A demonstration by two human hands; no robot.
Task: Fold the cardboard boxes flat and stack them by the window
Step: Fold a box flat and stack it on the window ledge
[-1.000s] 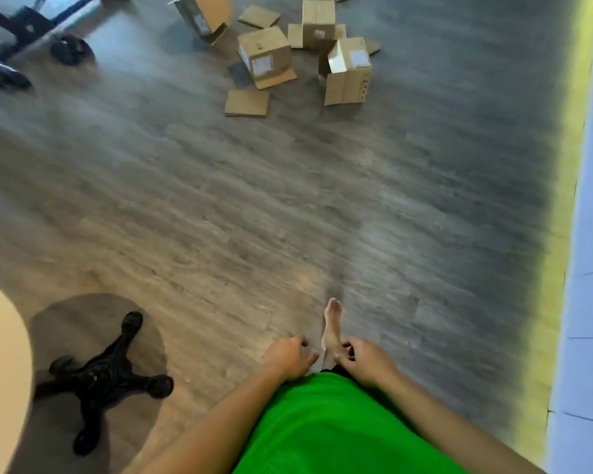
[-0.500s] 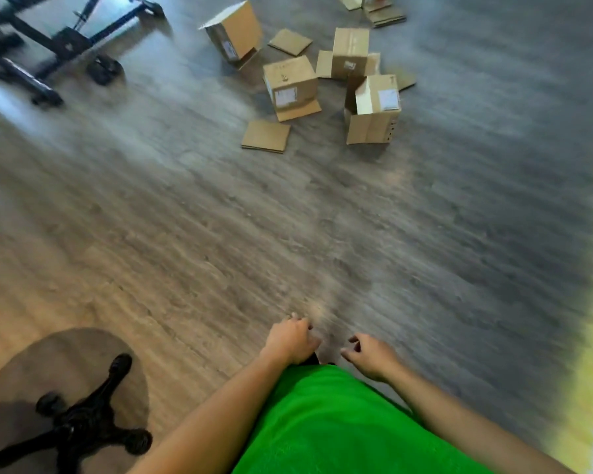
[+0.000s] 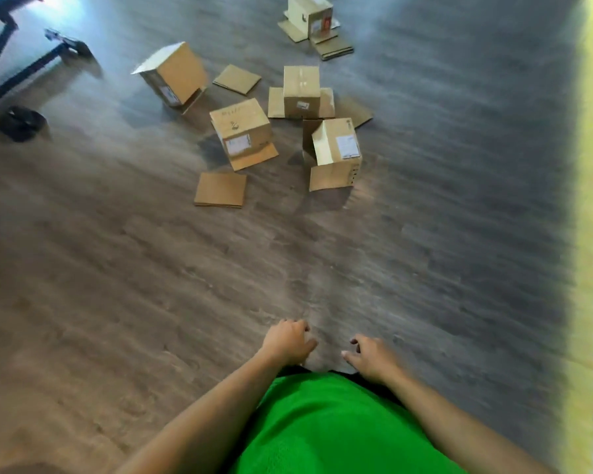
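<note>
Both hands low in front of a green shirt [image 3: 332, 429], holding nothing — left hand [image 3: 286, 342] w/ fingers loosely curled, right hand [image 3: 372, 357] w/ fingers slightly spread, relaxed. Cardboard boxes [image 3: 242, 131] sit well ahead on the wood floor [image 3: 117, 302], several upright w/ flaps out, plus flat pieces [image 3: 221, 189] lying beside them. Black wheeled frame [image 3: 21, 83] at far left.

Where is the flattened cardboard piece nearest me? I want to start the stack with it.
In the head view, the flattened cardboard piece lies on the floor, centre-left, just in front of the labelled box.
</note>
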